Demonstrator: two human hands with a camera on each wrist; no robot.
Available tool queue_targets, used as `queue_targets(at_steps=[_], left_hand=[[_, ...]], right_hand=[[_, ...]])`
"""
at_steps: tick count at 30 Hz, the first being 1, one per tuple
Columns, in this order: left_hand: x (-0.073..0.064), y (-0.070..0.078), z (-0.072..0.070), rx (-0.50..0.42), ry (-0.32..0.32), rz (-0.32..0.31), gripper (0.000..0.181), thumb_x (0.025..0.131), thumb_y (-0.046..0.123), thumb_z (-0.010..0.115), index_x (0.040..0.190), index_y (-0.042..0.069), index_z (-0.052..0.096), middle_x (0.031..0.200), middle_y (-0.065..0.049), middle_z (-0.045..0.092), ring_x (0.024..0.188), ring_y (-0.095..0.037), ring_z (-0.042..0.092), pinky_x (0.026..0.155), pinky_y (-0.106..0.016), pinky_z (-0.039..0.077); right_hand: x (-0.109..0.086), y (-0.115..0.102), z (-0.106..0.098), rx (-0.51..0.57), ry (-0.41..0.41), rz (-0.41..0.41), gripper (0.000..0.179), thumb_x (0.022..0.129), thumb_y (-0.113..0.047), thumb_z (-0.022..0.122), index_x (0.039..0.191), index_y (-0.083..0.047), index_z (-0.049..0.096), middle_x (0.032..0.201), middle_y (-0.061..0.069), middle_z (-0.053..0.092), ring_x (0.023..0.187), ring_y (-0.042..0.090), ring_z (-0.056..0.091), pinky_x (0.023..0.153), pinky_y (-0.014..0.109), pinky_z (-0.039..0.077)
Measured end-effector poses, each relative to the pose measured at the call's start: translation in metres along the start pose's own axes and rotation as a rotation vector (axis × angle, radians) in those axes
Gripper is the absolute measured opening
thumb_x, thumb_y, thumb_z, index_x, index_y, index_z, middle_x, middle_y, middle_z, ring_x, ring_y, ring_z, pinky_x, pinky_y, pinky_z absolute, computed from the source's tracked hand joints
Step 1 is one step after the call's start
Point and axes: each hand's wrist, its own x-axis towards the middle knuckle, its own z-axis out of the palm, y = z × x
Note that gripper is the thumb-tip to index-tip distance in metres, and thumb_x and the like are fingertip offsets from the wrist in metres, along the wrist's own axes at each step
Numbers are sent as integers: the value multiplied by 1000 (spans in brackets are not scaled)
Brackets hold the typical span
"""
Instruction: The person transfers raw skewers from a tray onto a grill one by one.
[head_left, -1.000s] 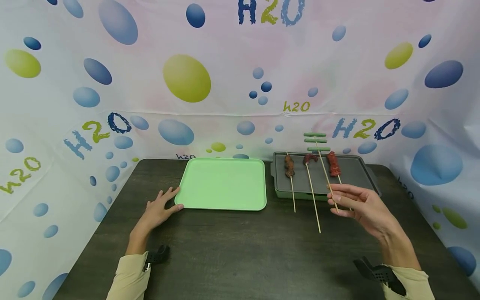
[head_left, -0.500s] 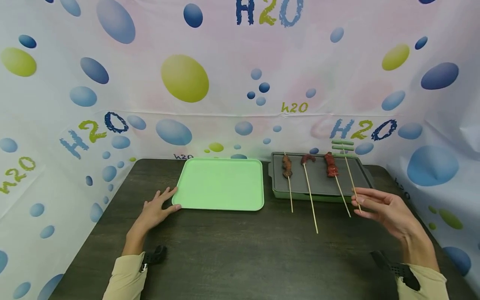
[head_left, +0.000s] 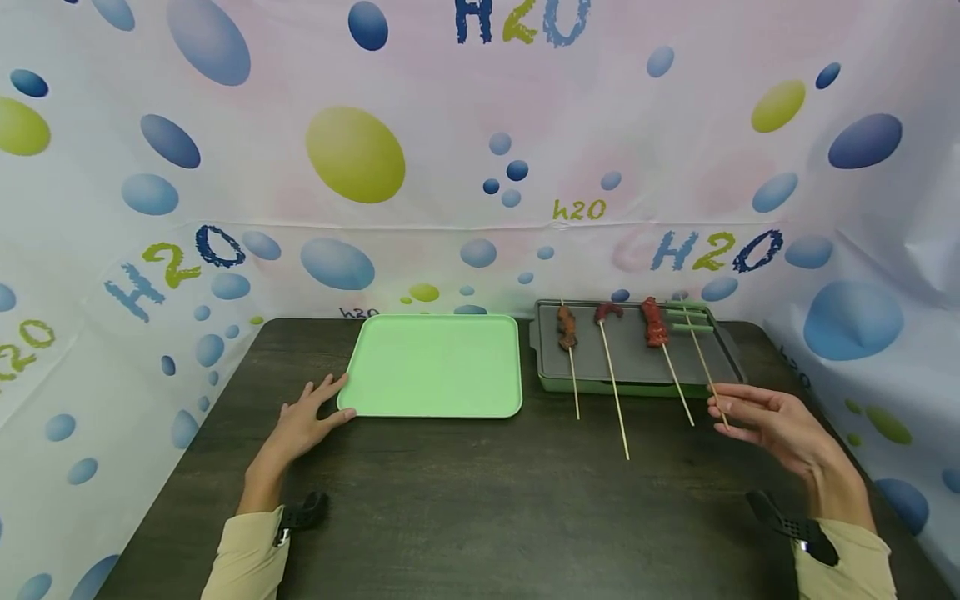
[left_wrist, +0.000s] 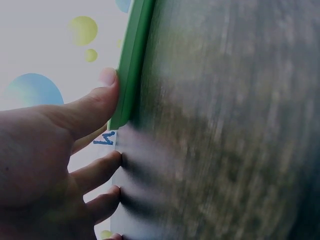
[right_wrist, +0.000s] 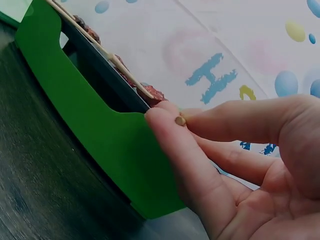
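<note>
My right hand (head_left: pixel 783 433) pinches the lower end of a wooden skewer (head_left: pixel 702 360) between thumb and fingers. Its green pieces (head_left: pixel 691 326) are at the right side of a dark grill pan (head_left: pixel 636 365); whether they touch it I cannot tell. In the right wrist view the stick's cut end (right_wrist: pixel 180 120) pokes out between the fingertips. Also on the pan are a brown meat skewer (head_left: pixel 567 331), a skewer with a curled reddish piece (head_left: pixel 608 312) and a red meat skewer (head_left: pixel 654 323). My left hand (head_left: pixel 300 429), fingers spread, touches the lower left corner of a light green tray (head_left: pixel 435 367).
All stands on a dark wooden table (head_left: pixel 480 500). Several bare stick ends jut over the pan's front edge towards me. The pan sits in a green base (right_wrist: pixel 100 110). A printed curtain (head_left: pixel 450 167) hangs behind the table.
My right hand has carried the green-pieced skewer rightwards, past the red meat skewer, and its tip has come down to the pan. The left hand stays at the tray.
</note>
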Motion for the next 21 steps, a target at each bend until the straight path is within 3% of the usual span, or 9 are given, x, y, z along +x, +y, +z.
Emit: queue_targets(at_steps=[7,14,21], left_hand=[[-1,-4,0,0,0,3,81,100,44,65,161,3,30,163,-34,16,147,-63,3,104,-85,-2],[-2,-7,1,3,-2,-4,81,100,43,65,161,3,30,163,-35,16,147,-63,3,104,-85,-2],[-1,-9,2,5,-9,8,81,101,44,65,161,4,30,163,-34,16,146,-63,4,103,-86,-1]], right_hand=[[1,3,-4,-25,-8,20,30,103,-2,62,112,-26,77,107,-2,77,100,15,74,86,39,59],[1,5,-6,33,-53,20,35,104,3,56,115,-22,77,108,0,77,100,16,74,86,39,59],[-2,3,-4,-21,-22,27,27,106,-7,57,115,-24,76,110,2,77,101,17,74,86,41,59]])
